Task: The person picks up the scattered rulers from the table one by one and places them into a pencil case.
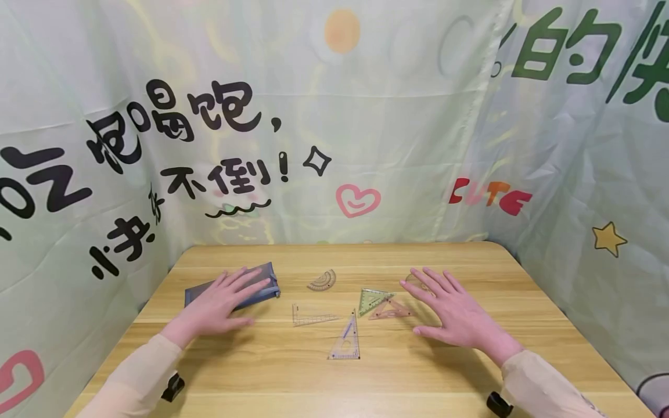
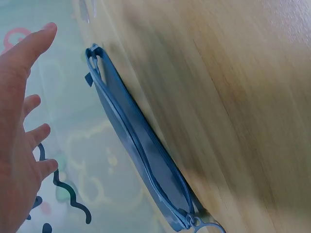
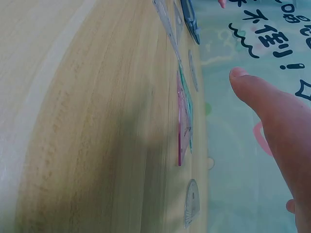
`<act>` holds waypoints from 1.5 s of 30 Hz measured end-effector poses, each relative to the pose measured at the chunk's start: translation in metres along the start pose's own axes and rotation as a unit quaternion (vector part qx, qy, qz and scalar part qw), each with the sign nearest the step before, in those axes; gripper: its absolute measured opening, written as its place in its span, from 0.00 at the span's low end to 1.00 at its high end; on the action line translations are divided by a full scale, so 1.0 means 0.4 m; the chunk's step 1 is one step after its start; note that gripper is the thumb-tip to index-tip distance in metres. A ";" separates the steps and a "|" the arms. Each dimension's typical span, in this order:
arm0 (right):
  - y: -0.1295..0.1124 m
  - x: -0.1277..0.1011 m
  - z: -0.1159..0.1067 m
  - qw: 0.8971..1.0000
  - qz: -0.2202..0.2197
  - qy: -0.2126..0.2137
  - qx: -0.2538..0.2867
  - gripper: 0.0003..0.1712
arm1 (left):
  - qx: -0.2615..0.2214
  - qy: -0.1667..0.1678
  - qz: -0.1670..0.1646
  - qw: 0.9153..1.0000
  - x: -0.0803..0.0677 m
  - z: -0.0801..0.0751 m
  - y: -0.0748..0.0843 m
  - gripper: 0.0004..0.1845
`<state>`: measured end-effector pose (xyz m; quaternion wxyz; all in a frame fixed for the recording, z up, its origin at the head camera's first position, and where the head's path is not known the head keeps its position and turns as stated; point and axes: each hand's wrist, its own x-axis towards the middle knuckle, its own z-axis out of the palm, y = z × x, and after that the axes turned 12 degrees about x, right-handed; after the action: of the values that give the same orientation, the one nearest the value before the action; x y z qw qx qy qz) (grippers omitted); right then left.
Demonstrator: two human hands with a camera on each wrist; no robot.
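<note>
My left hand [image 1: 225, 305] is held over a blue-grey zipped pouch [image 2: 150, 145], fingers spread and holding nothing. In the head view this hand overlaps much of the pouch. Spread likewise, my right hand [image 1: 457, 313] hovers over the right side of the table, also without anything in it. Just left of it a pink set square [image 1: 384, 314] overlaps a green set square [image 1: 370, 301]. A clear protractor [image 3: 192, 204] lies beyond the right hand, partly hidden by its fingers in the head view.
Mid-table lie a clear set square with bluish markings [image 1: 345, 348], another clear one [image 1: 316, 320], and a second protractor [image 1: 324, 283] farther back. Printed cloth curtains [image 1: 402, 145] enclose the wooden table [image 1: 292, 383] at the back and sides.
</note>
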<state>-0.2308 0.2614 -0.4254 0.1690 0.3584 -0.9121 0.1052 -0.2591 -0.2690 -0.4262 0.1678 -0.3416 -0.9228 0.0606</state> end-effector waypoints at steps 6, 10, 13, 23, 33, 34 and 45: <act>0.002 0.002 0.000 1.000 -0.008 0.005 0.001 0.54 | 0.009 0.004 -0.012 1.000 -0.008 -0.001 -0.018 0.45; 0.001 0.003 0.001 1.000 -0.008 0.002 0.001 0.53 | 0.019 0.004 -0.013 1.000 -0.012 0.003 -0.026 0.44; 0.000 0.003 0.002 1.000 -0.007 0.000 0.003 0.53 | 0.017 0.003 -0.016 1.000 -0.015 0.008 -0.032 0.43; 0.002 0.004 0.004 1.000 -0.003 -0.002 0.004 0.53 | 0.009 -0.006 -0.057 0.998 -0.031 0.012 -0.052 0.41; 0.004 0.003 0.010 1.000 -0.010 0.000 0.006 0.53 | -0.013 -0.015 -0.089 0.996 -0.052 0.028 -0.067 0.38; 0.004 0.003 0.011 1.000 -0.009 -0.001 0.006 0.53 | -0.014 -0.017 -0.093 0.995 -0.054 0.031 -0.070 0.37; 0.004 -0.003 0.025 1.000 0.010 -0.004 0.020 0.51 | -0.049 -0.030 -0.128 0.990 -0.076 0.054 -0.088 0.36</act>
<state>-0.2337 0.2602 -0.4352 0.1572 0.3528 -0.9140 0.1243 -0.2666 -0.3157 -0.4467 0.1298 -0.2262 -0.9654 0.0038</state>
